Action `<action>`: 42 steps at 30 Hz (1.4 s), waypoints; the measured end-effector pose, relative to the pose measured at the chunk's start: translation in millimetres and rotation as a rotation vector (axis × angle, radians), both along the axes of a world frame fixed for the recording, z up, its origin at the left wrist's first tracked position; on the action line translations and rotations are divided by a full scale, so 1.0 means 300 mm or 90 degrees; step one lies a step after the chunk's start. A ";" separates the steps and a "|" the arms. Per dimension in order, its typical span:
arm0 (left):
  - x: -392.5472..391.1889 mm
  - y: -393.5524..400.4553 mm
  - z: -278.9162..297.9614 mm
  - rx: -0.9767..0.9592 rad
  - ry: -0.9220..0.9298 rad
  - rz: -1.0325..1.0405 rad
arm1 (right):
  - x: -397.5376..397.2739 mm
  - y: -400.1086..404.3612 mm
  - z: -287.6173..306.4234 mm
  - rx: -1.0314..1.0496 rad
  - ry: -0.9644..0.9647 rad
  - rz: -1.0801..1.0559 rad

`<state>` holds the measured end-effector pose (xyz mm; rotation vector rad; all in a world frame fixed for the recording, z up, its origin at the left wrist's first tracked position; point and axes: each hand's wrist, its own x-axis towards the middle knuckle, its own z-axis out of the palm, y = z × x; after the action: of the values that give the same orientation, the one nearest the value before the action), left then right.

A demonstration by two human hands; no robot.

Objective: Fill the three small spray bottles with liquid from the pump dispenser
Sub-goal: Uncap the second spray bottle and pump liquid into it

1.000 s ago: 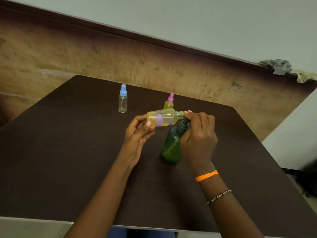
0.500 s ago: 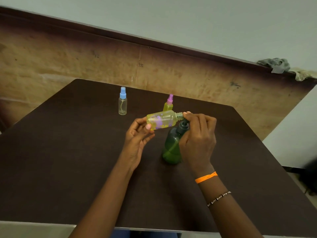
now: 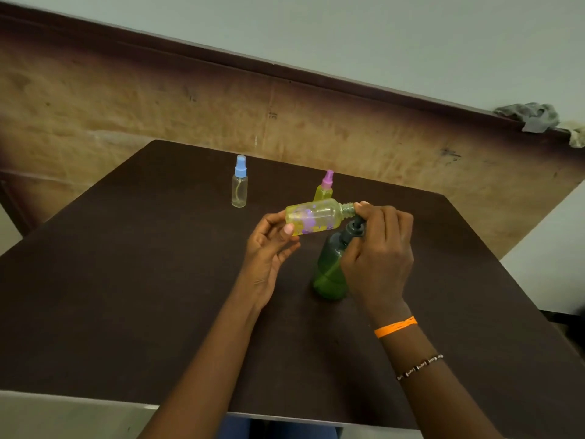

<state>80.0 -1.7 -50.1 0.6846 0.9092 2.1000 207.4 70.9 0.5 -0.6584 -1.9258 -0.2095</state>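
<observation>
My left hand [image 3: 269, 245] holds an uncapped yellow spray bottle [image 3: 316, 217] with purple spots on its side, its threaded neck pointing right. My right hand [image 3: 378, 248] is curled over the dark pump head of the green pump dispenser [image 3: 330, 270], which stands on the table; its fingertips sit at the yellow bottle's neck. The pump nozzle is mostly hidden by that hand. Further back stand a clear spray bottle with a blue cap [image 3: 239, 182] and a yellow spray bottle with a pink cap [image 3: 324, 188].
All of this is on a dark brown table [image 3: 126, 280] against a worn brown wall panel. A grey rag [image 3: 531, 115] lies on the ledge at the upper right. The table's near edge runs along the bottom of the view.
Both hands and the bottles stay almost still; the view has shifted slightly, so everything sits a little lower in the frame.
</observation>
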 end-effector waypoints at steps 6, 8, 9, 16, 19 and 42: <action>0.010 0.001 0.006 -0.005 0.008 0.005 | 0.007 0.006 0.077 -0.028 -0.047 0.017; 0.006 0.001 0.004 -0.004 0.006 0.001 | 0.003 -0.007 0.055 -0.035 -0.023 0.007; 0.003 0.002 0.002 -0.005 0.011 -0.003 | 0.001 -0.012 0.037 -0.033 -0.011 -0.008; -0.001 0.002 -0.001 0.005 0.000 -0.010 | 0.013 -0.003 0.046 -0.015 -0.038 -0.004; 0.006 -0.001 0.005 0.004 0.005 -0.010 | 0.021 0.013 0.091 -0.020 -0.046 0.012; -0.002 -0.002 -0.003 0.002 -0.007 0.004 | -0.025 -0.019 -0.011 -0.048 0.037 -0.021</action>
<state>79.4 -2.4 -51.0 0.6718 0.9022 2.1092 199.9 65.1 -2.8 -0.7396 -1.8757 -0.1373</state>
